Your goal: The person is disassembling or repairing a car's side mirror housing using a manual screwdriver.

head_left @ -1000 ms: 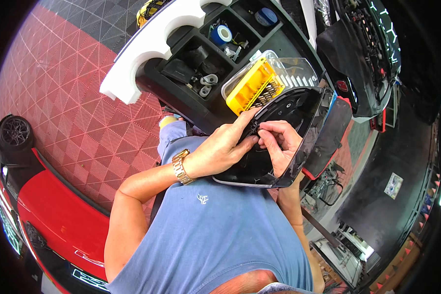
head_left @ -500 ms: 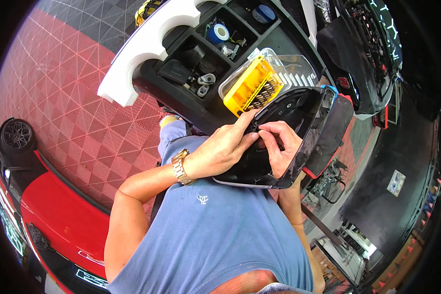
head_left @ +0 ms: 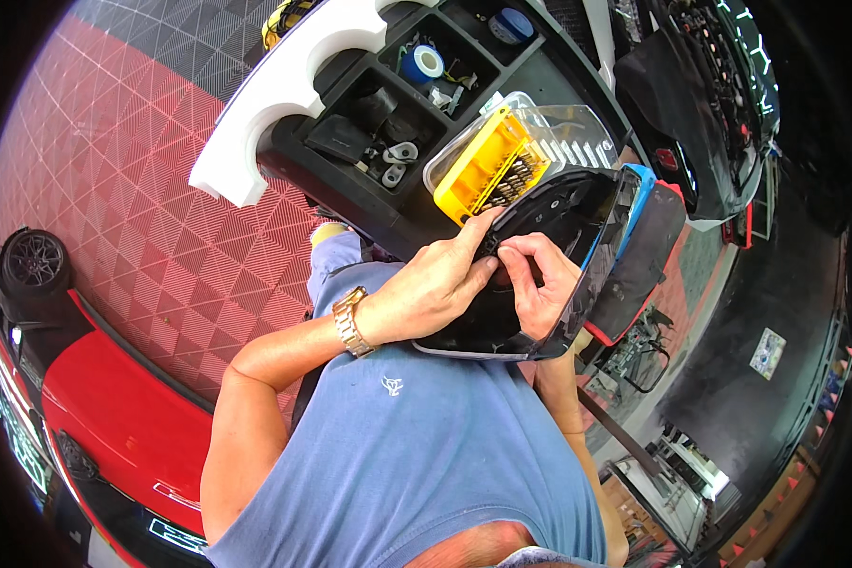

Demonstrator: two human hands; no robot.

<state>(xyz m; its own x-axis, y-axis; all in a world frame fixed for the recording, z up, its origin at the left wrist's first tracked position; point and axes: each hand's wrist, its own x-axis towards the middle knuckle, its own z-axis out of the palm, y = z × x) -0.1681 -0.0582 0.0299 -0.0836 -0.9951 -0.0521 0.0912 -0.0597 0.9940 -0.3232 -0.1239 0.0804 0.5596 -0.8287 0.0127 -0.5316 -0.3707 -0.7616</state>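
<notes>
A hollow black plastic car-part shell with a glossy rim is held in front of my waist. My left hand, with a gold watch on its wrist, grips the shell's left edge between thumb and fingers. Inside the hollow, my right hand pinches with thumb and forefinger close to the left thumb tip. Whatever is in that pinch is too small and covered to make out. Just beyond the shell, a yellow bit holder with several dark bits stands in a clear plastic case.
A black workshop cart top with compartments holds a blue-and-white tape roll, a blue tin and small metal parts. Its white edge has round cut-outs. A red car stands left, an open-fronted vehicle at the far right.
The shell has tipped slightly, so more of a blue surface shows past its right rim. My right fingers have shifted a little; both hands keep their places on the part.
</notes>
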